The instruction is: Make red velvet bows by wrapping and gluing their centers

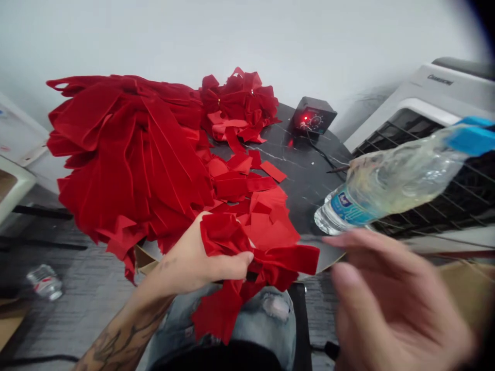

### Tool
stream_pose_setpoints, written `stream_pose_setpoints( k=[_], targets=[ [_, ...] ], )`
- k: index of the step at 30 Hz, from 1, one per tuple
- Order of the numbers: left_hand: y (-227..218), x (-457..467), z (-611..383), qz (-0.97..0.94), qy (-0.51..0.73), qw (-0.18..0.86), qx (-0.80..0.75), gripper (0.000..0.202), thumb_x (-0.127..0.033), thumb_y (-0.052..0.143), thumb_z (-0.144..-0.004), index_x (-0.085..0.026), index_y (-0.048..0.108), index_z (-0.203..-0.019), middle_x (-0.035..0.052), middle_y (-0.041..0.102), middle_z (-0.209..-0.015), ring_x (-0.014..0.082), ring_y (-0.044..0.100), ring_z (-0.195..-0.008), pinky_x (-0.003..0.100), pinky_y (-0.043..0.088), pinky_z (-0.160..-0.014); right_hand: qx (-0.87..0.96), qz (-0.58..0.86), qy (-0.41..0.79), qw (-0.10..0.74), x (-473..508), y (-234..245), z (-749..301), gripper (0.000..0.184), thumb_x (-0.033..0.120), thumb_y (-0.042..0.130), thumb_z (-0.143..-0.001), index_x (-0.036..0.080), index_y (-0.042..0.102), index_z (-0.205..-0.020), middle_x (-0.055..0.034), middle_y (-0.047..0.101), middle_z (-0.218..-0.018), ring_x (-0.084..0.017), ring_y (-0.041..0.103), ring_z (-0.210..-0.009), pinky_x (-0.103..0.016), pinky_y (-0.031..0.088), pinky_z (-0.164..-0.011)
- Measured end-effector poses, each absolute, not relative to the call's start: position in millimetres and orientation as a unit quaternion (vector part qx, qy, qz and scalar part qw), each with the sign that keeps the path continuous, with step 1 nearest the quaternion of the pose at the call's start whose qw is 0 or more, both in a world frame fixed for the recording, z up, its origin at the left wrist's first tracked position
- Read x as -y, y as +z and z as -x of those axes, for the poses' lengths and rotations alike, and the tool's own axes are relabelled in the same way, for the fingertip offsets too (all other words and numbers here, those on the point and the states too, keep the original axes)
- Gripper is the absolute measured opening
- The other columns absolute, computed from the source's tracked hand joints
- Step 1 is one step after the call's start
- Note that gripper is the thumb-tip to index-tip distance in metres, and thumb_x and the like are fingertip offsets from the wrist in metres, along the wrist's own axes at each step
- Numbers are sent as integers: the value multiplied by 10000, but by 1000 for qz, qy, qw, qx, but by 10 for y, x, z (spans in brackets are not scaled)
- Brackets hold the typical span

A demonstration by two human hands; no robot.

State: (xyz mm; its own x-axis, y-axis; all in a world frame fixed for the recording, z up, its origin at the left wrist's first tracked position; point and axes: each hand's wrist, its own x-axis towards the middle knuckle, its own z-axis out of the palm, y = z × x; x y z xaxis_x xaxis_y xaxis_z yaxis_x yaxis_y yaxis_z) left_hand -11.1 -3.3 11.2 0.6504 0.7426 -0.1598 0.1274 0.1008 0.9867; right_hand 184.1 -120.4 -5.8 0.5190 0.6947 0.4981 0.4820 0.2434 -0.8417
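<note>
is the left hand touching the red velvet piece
Touching: the head view shows the left hand closed around the red velvet piece.

Black marble-top table [309, 175]; at its far edge, a dial control box [314, 115] with red LED lit, black cable [320, 149] trailing near. Far right: white grilled appliance [421, 87]. Left: crushed drink container [45, 282] on grey carpet [93, 268].

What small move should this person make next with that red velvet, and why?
Probably the open right hand should take the free end of the red velvet piece gripped by the left hand. The right hand looks empty and sits close by, while the left alone holds the bunched cloth, part of which droops over the ripped jeans.
</note>
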Motion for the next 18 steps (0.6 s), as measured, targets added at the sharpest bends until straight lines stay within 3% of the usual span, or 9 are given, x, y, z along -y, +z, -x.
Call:
stream_pose_setpoints(
  k=[3, 8, 12, 14, 18],
  targets=[
    [184, 75, 93, -634, 210, 666, -332, 154, -229, 765, -863, -201, 700, -727, -4, 661, -679, 157, 559, -625, 271, 439, -581, 563, 562, 250, 552, 1121, 25, -1870, 255, 238, 875, -896, 317, 849, -1137, -39, 830, -1149, -237, 799, -1059, -321, 654, -878],
    [220, 148, 136, -682, 210, 613, -339, 201, -221, 728, -880, -202, 671, -689, -10, 615, -658, 150, 505, -609, 271, 397, -555, 545, 524, 384, 530, 950, 18, -1869, 22, 245, 876, -905, 259, 885, -919, -19, 857, -864, -171, 795, -737, -249, 619, -683],
    [158, 160, 176, -673, 202, 630, -332, 93, -258, 801, -878, -191, 761, -827, -4, 656, -715, 158, 555, -637, 272, 455, -590, 513, 560, 363, 540, 954, -16, -1765, 113, 267, 870, -902, 240, 862, -793, -12, 822, -732, -154, 737, -622, -224, 570, -588],
    [75, 166, 184, -634, 198, 669, -333, 183, -315, 871, -858, -180, 797, -958, 20, 723, -802, 186, 637, -717, 288, 531, -662, 486, 582, 336, 559, 975, -23, -1768, 150, 280, 881, -890, 235, 843, -752, -7, 797, -680, -144, 708, -581, -215, 549, -565],
    [-120, 187, 204, -530, 238, 746, -325, 228, -285, 923, -818, -156, 825, -978, 62, 808, -901, 237, 752, -888, 333, 605, -831, 360, 520, 537, 558, 1020, -63, -1975, 213, 451, 859, -935, 243, 880, -974, -59, 839, -780, -164, 737, -588, -238, 578, -561]
  ],
)
